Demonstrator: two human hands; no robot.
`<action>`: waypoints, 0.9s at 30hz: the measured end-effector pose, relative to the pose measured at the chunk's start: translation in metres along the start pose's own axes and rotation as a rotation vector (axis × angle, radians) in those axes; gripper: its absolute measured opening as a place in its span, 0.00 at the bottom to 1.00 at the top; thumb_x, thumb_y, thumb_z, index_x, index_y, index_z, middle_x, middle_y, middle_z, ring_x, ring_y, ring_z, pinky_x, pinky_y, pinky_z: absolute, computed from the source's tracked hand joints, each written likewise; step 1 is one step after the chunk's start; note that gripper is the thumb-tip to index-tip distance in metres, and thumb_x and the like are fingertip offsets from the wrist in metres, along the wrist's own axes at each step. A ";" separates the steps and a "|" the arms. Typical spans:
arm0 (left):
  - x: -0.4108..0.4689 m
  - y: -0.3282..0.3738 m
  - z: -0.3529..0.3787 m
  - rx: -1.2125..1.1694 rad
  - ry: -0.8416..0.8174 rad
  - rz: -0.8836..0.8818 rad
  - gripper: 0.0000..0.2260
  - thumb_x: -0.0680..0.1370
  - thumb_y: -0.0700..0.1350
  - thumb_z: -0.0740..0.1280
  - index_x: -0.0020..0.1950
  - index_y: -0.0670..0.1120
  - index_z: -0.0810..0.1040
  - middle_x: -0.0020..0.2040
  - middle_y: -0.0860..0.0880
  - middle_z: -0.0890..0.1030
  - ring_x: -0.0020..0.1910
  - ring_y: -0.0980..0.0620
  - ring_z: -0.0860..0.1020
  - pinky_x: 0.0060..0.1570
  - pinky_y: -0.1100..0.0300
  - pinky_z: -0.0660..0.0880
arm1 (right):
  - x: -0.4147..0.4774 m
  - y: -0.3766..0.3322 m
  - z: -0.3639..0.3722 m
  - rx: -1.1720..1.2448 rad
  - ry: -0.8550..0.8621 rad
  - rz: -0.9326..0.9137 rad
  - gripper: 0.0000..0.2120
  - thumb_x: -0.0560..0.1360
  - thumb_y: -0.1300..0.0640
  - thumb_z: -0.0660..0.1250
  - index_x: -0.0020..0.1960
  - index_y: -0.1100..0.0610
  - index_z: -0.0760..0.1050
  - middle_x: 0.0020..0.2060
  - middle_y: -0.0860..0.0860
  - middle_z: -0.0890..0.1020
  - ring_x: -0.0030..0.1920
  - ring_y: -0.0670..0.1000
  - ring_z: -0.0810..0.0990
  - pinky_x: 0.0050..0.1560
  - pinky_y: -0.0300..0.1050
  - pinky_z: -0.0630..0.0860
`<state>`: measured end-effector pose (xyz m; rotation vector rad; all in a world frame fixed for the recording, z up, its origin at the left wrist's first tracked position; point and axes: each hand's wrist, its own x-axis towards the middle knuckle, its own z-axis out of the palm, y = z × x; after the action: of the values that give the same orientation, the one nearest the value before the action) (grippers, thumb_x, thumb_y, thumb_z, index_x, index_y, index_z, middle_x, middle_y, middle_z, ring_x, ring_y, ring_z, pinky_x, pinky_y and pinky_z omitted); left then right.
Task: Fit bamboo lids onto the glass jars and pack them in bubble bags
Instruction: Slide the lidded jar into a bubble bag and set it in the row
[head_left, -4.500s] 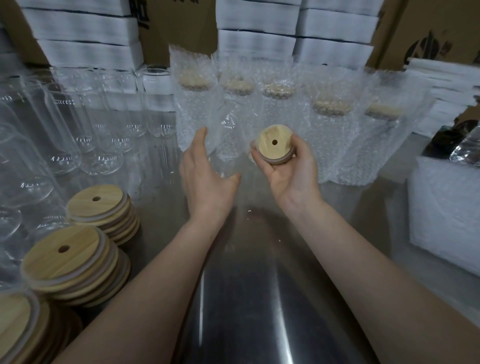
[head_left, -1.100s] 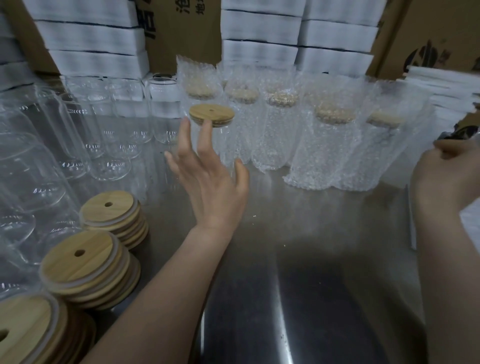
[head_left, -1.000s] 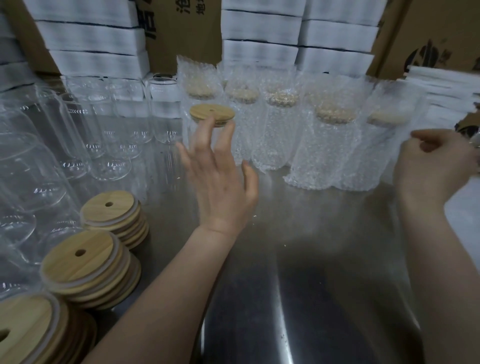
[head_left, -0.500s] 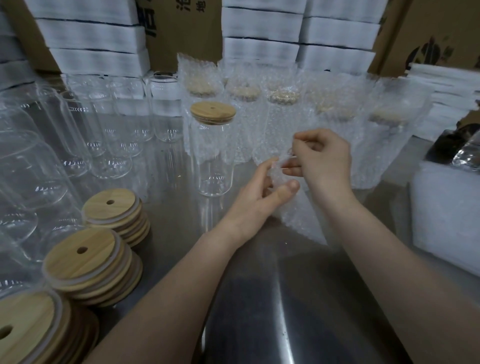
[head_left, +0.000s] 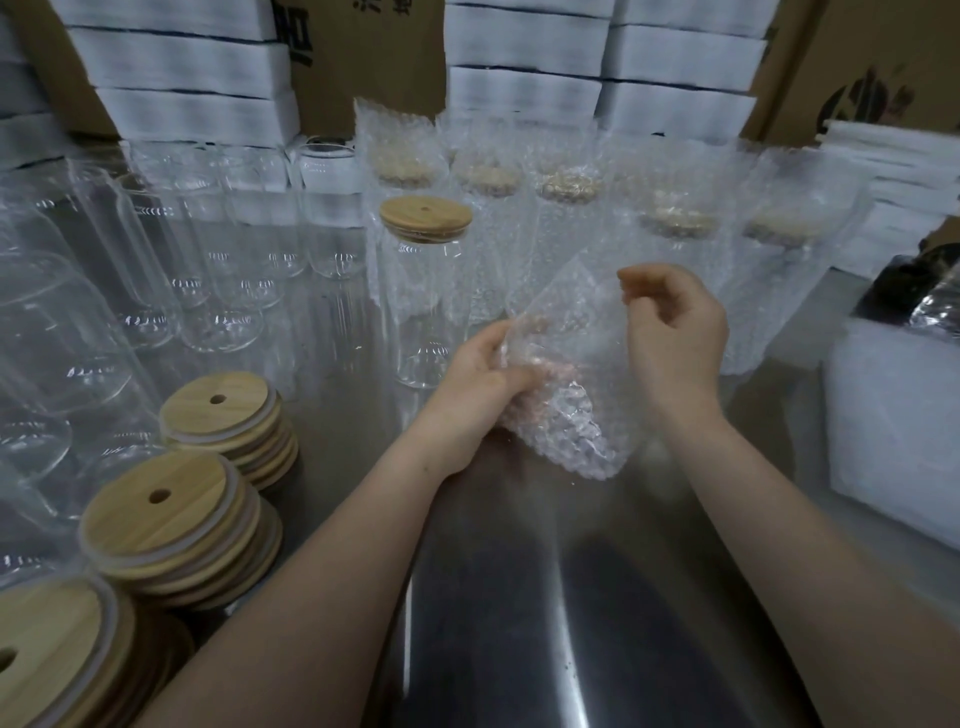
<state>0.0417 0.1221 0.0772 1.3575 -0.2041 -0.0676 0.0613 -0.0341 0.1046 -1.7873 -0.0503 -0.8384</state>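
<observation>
A clear bubble bag (head_left: 566, 364) hangs between my two hands above the steel table. My left hand (head_left: 480, 371) pinches its left edge, and my right hand (head_left: 672, 332) grips the opposite side with curled fingers, so the bag's mouth is spread apart. Just left of the bag stands a glass jar (head_left: 423, 317) with a bamboo lid (head_left: 426, 218) fitted on it, upright and untouched. Behind it several lidded jars in bubble bags (head_left: 675, 249) stand in a row.
Three stacks of bamboo lids (head_left: 171, 514) sit at the lower left. Several empty glass jars (head_left: 156, 260) fill the left side. White boxes and cardboard cartons (head_left: 524, 67) line the back. A white stack of bubble bags (head_left: 893, 431) lies at the right on the steel table (head_left: 519, 597).
My right hand fetched a bubble bag from the right and brought it to the centre. My left hand left the lidded jar and took the bag's edge; both hands have pulled it apart.
</observation>
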 end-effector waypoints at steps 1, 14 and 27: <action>0.001 -0.001 -0.001 -0.021 -0.017 -0.012 0.18 0.74 0.29 0.67 0.56 0.49 0.80 0.51 0.43 0.83 0.50 0.43 0.81 0.56 0.46 0.77 | 0.000 0.001 -0.003 -0.050 -0.006 -0.039 0.19 0.72 0.71 0.58 0.50 0.51 0.79 0.48 0.48 0.82 0.48 0.43 0.78 0.51 0.30 0.73; 0.003 0.005 -0.013 -0.295 -0.224 -0.171 0.13 0.72 0.48 0.67 0.48 0.41 0.85 0.46 0.43 0.84 0.46 0.48 0.83 0.51 0.56 0.79 | -0.005 -0.010 -0.009 -0.390 -0.698 -0.394 0.18 0.70 0.61 0.63 0.56 0.53 0.82 0.49 0.42 0.82 0.51 0.37 0.76 0.66 0.42 0.62; 0.007 0.002 -0.012 -0.345 -0.327 -0.233 0.50 0.66 0.80 0.48 0.73 0.44 0.70 0.68 0.42 0.76 0.68 0.41 0.75 0.71 0.38 0.65 | 0.003 0.004 -0.003 0.154 -0.095 0.229 0.06 0.76 0.60 0.70 0.42 0.53 0.80 0.28 0.49 0.81 0.27 0.45 0.76 0.28 0.37 0.72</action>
<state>0.0502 0.1330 0.0773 1.0146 -0.2932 -0.5004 0.0639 -0.0390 0.1038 -1.6506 0.0279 -0.5705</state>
